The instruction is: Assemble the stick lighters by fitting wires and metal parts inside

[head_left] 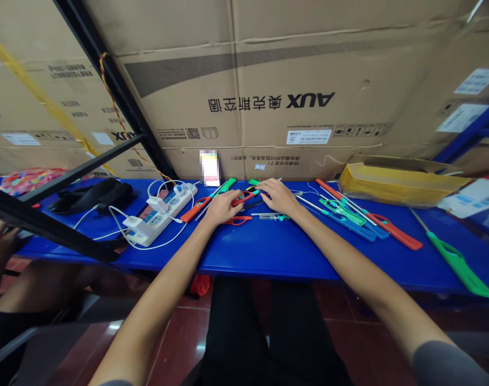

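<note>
My left hand [226, 207] is closed around a red stick lighter handle [243, 198], raised slightly over the blue table [268, 252]. My right hand [279, 195] curls at the handle's far end, near a teal piece; its fingertips partly hide what they touch. Beneath the hands lie a red trigger-guard part [239, 220] and a clear tube-like part [268, 216]. Left of my left hand rests an orange-and-green stick lighter [198, 208]. Several blue, green and red lighters lie right of my right hand, among them a red one [397, 230].
A white power strip [159, 214] with plugs and cables stands on the left. A lit phone [210, 169] leans against large cardboard boxes [268, 64]. A yellow-taped box [397, 182] and a green lighter [457, 262] are right. Another person's hand [1, 238] shows far left.
</note>
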A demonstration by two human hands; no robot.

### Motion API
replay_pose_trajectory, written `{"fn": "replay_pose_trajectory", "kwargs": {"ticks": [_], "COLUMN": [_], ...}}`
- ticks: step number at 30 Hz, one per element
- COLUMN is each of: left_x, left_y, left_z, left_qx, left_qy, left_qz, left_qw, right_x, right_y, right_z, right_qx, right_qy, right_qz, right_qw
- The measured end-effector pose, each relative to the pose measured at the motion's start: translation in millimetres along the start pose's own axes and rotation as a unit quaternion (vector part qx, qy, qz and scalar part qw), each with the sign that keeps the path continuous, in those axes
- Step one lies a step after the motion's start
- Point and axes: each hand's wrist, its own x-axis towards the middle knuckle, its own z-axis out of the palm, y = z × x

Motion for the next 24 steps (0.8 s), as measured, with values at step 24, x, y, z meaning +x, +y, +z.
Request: {"fn": "replay_pose_trajectory", "kwargs": {"ticks": [24], "left_x": [-2.1], "left_y": [9.0], "left_z": [0.4], "left_qx": [0.036], "left_qy": [0.012], "left_qz": [0.007], "left_qw": [0.999], "right_x": [5.8], "right_y": [-7.3], "right_z": [3.0], "right_qx": [-0.028], "right_qy": [-0.018], "right_qz": [-0.017], "right_qw": [0.999]}}
